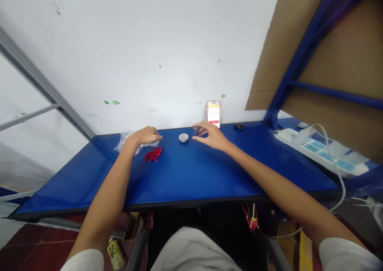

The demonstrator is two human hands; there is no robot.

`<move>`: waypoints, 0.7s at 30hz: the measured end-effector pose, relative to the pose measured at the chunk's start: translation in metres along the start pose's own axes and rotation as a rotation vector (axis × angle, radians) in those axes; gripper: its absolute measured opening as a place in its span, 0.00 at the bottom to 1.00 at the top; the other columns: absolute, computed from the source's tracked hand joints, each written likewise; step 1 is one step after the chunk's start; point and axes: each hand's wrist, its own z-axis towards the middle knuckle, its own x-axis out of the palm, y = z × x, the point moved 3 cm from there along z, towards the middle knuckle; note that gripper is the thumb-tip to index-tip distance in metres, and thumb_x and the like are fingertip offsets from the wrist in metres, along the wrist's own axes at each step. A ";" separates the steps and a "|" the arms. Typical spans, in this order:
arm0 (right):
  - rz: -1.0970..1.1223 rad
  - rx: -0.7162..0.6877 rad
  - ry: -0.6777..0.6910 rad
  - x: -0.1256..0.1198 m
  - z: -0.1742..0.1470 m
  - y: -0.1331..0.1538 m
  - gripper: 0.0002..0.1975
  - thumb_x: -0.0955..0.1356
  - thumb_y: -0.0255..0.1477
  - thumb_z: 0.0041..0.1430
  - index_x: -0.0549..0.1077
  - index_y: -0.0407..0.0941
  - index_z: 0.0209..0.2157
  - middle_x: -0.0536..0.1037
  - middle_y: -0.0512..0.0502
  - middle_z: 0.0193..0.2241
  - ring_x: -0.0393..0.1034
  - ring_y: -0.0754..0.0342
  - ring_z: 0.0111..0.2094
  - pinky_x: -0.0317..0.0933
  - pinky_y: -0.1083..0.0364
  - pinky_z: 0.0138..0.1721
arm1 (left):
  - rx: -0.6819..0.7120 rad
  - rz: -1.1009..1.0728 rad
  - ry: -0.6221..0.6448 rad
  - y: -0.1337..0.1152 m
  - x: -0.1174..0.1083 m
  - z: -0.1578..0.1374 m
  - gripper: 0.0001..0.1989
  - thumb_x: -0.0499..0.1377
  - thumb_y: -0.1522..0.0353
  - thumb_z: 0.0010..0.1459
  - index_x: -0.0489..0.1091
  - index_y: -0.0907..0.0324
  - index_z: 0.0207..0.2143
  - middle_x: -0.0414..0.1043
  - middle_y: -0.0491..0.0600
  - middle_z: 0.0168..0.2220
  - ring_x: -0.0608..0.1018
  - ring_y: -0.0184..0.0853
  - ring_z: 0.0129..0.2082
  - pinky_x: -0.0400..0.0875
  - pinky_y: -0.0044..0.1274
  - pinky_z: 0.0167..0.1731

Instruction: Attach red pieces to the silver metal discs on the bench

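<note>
My left hand is closed with its fingers curled, beside a crumpled clear plastic bag and just above a bundle of red cords. Anything inside those fingers is hidden. A round silver metal disc with a hole in its centre lies flat on the blue table between both hands. To its right, my right hand has thumb and forefinger curved around a small thin piece, seen edge-on. That piece is too small to name, and the hand does not touch the silver disc.
A lit phone leans against the white wall behind my right hand. Further right sit a small black round object and a white power strip with a cable. Blue metal framing rises at the table's right end.
</note>
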 end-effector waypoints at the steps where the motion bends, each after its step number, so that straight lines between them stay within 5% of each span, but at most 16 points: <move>1: -0.007 -0.005 0.008 0.002 -0.001 0.001 0.21 0.77 0.37 0.61 0.78 0.50 0.55 0.80 0.43 0.48 0.80 0.49 0.42 0.79 0.48 0.47 | -0.026 0.018 -0.041 0.001 0.001 0.001 0.22 0.61 0.62 0.53 0.55 0.55 0.13 0.55 0.45 0.15 0.55 0.31 0.16 0.47 0.30 0.24; 7: 0.000 -0.011 0.032 0.009 -0.002 0.006 0.23 0.77 0.33 0.61 0.77 0.49 0.57 0.81 0.43 0.52 0.81 0.49 0.43 0.79 0.47 0.48 | 0.183 -0.087 -0.248 -0.020 0.013 0.011 0.22 0.58 0.61 0.62 0.62 0.58 0.16 0.58 0.44 0.17 0.60 0.30 0.19 0.52 0.27 0.24; 10: 0.010 -0.037 0.035 0.011 -0.003 0.008 0.24 0.77 0.31 0.61 0.77 0.50 0.59 0.82 0.44 0.53 0.81 0.46 0.48 0.77 0.45 0.53 | 0.291 -0.355 -0.098 -0.041 0.031 0.014 0.18 0.56 0.57 0.66 0.74 0.59 0.28 0.69 0.46 0.23 0.70 0.31 0.23 0.62 0.23 0.26; 14: 0.070 -0.065 0.053 0.016 -0.005 0.006 0.26 0.76 0.31 0.64 0.75 0.54 0.62 0.83 0.48 0.54 0.80 0.45 0.55 0.71 0.43 0.62 | 0.383 -0.699 0.115 -0.070 0.062 0.016 0.18 0.61 0.54 0.65 0.76 0.60 0.42 0.79 0.53 0.36 0.79 0.34 0.29 0.70 0.24 0.27; 21: 0.027 -0.039 0.090 0.022 -0.005 -0.011 0.33 0.76 0.37 0.65 0.67 0.54 0.67 0.77 0.43 0.63 0.74 0.42 0.63 0.70 0.40 0.64 | 0.100 -1.028 -0.045 -0.053 0.076 0.032 0.15 0.68 0.61 0.55 0.67 0.59 0.27 0.63 0.43 0.23 0.66 0.27 0.20 0.57 0.21 0.19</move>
